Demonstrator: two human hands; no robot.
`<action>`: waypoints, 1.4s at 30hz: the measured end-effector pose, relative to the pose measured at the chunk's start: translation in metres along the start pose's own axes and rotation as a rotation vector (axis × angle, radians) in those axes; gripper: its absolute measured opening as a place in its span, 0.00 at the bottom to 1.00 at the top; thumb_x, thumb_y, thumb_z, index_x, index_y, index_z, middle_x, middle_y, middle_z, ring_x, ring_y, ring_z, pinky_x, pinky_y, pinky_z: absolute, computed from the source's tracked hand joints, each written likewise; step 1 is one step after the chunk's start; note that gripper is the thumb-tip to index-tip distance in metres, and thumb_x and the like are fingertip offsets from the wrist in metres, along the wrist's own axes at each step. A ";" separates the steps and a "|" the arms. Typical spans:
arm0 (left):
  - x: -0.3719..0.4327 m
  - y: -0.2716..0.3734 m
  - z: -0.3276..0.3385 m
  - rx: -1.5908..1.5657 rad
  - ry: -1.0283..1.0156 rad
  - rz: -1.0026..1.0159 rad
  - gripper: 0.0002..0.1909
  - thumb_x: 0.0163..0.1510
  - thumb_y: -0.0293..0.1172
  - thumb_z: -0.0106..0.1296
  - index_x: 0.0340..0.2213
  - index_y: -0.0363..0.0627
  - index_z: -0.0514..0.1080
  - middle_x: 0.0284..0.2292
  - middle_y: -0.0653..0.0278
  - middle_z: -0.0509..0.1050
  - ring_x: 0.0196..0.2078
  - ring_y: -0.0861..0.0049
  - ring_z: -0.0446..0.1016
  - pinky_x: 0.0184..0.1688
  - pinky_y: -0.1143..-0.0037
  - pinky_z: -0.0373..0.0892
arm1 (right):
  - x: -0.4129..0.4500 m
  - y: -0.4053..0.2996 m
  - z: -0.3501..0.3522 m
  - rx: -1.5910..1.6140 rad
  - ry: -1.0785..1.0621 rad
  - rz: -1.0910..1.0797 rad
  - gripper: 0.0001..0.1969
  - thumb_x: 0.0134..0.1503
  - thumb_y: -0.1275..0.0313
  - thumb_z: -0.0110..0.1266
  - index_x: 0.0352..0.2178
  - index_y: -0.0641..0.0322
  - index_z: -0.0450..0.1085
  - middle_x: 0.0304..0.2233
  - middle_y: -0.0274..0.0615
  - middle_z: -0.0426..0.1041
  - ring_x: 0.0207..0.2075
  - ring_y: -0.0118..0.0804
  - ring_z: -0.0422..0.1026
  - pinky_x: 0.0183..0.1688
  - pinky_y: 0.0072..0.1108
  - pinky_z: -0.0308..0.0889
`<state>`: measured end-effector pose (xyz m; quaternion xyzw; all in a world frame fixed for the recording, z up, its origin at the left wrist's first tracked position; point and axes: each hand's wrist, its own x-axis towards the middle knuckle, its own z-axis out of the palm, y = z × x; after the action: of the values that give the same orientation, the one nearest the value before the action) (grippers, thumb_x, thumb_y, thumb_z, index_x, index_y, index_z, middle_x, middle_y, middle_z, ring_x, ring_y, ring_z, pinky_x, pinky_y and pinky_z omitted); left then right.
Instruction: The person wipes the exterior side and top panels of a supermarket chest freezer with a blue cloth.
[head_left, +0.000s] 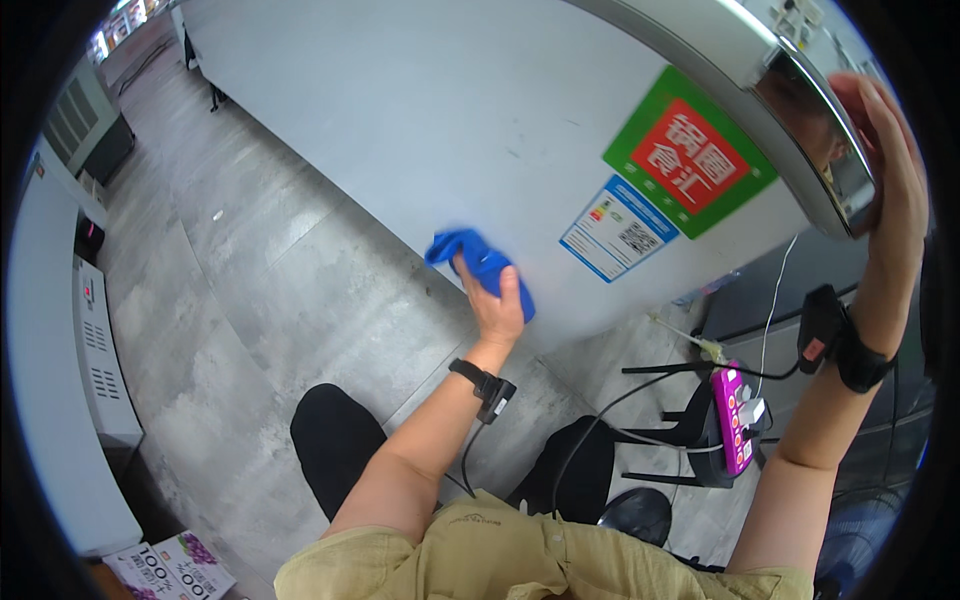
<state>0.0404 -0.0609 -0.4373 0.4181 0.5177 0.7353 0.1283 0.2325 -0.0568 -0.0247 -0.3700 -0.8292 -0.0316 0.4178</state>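
Observation:
My left hand (495, 307) grips a bunched blue cloth (480, 259) against the lower part of a white chest freezer's side panel (420, 120). Faint dark scuffs mark the panel above the cloth. Up at the right, my right hand (889, 142) is at the freezer's shiny chrome corner trim (817, 127); its fingertips are partly hidden, so its grip is unclear. A green and red sticker (690, 154) and a blue-and-white energy label (619, 229) with printed writing are stuck on the panel between my hands.
A magenta power strip (731, 420) with plugs in it lies on a black stool (705, 442) to my right. Cables run from my wrist devices. A fan (859, 532) stands at the lower right, a white appliance (52, 337) at the left, and printed cartons (172, 566) at the lower left.

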 end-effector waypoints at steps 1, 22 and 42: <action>-0.013 -0.020 0.003 -0.011 0.089 -0.223 0.37 0.51 0.45 0.41 0.53 0.30 0.45 0.55 0.41 0.46 0.58 0.51 0.46 0.58 0.65 0.42 | 0.004 -0.001 -0.005 -0.054 -0.026 0.081 0.23 0.57 0.55 0.39 0.42 0.64 0.67 0.40 0.41 0.70 0.43 0.32 0.68 0.47 0.17 0.60; 0.113 0.216 0.037 -0.004 -0.016 0.519 0.38 0.42 0.44 0.50 0.52 0.35 0.53 0.55 0.42 0.47 0.59 0.47 0.44 0.50 0.49 0.49 | 0.000 -0.016 0.016 0.139 0.030 0.130 0.13 0.56 0.67 0.42 0.30 0.68 0.68 0.27 0.36 0.69 0.31 0.24 0.67 0.37 0.14 0.60; 0.041 -0.056 -0.007 -0.242 0.334 -0.743 0.31 0.51 0.39 0.43 0.50 0.27 0.53 0.49 0.43 0.59 0.52 0.57 0.58 0.54 0.69 0.53 | 0.003 -0.010 0.003 0.201 0.025 0.204 0.12 0.57 0.68 0.40 0.30 0.68 0.66 0.27 0.34 0.67 0.30 0.21 0.66 0.35 0.11 0.60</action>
<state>-0.0039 -0.0159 -0.4670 0.0599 0.5567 0.7523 0.3471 0.2225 -0.0614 -0.0219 -0.4081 -0.7811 0.0896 0.4640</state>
